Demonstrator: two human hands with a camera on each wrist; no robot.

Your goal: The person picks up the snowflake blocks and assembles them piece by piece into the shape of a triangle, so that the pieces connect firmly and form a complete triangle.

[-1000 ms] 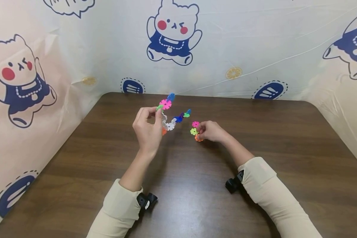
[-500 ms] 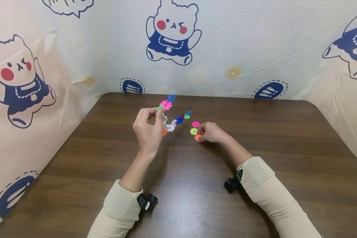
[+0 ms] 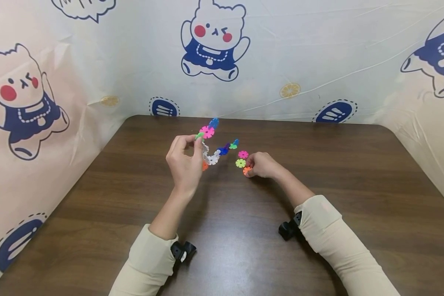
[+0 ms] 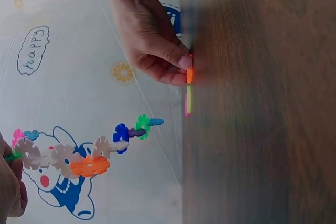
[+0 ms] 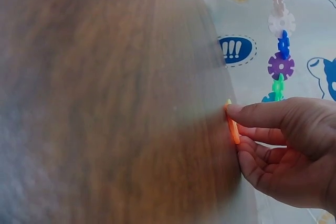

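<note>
My left hand pinches a green notched plastic disc between thumb and fingertips. That disc belongs to a raised chain of interlocking discs, including pink, blue, white, orange and purple ones. The chain's far end hangs off to the right, above the table. Just beyond it, my right hand pinches an orange disc at table level; its fingers cover part of it. Beside those fingertips are a yellow-green disc and a pink disc, lined up with the orange one.
The brown wooden table spreads beneath both hands. A pale sheet printed with cartoon bears stands behind its far edge and along the sides. Each wrist wears a black camera, such as the one on the right sleeve.
The chain in my left hand has shifted very slightly down and to the right. My right fingertips have come a little further over the orange disc, covering more of it.
</note>
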